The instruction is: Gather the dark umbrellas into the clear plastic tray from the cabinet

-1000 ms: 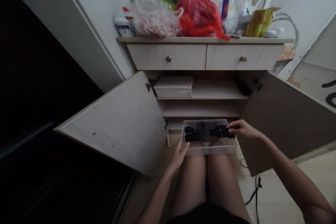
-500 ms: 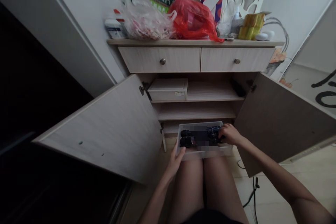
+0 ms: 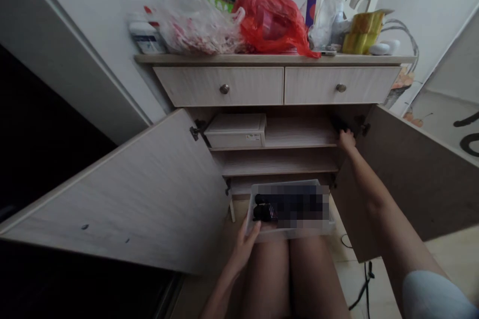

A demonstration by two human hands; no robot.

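A clear plastic box (image 3: 292, 234) rests across my thighs. In its left part lie dark bundles (image 3: 264, 212) that look like folded cloth; the rest of the contents is blurred out. My left hand (image 3: 247, 243) grips the box's left front corner, thumb over the rim. Stretched out to the right end of the upper shelf, my right hand (image 3: 347, 139) has its fingers curled at a black object (image 3: 338, 123). Shadow and the hand hide that object's kind.
Two open doors, left (image 3: 123, 189) and right (image 3: 415, 179), flank the cabinet. A white drawer box (image 3: 234, 134) stands on the upper shelf. Bags, including a red one (image 3: 275, 20), crowd the cabinet top (image 3: 224, 60). A black cable (image 3: 364, 284) lies on the floor at right.
My right hand has left the clear plastic box and moved up and forward to the black object on the upper shelf. My left hand still grips the box.
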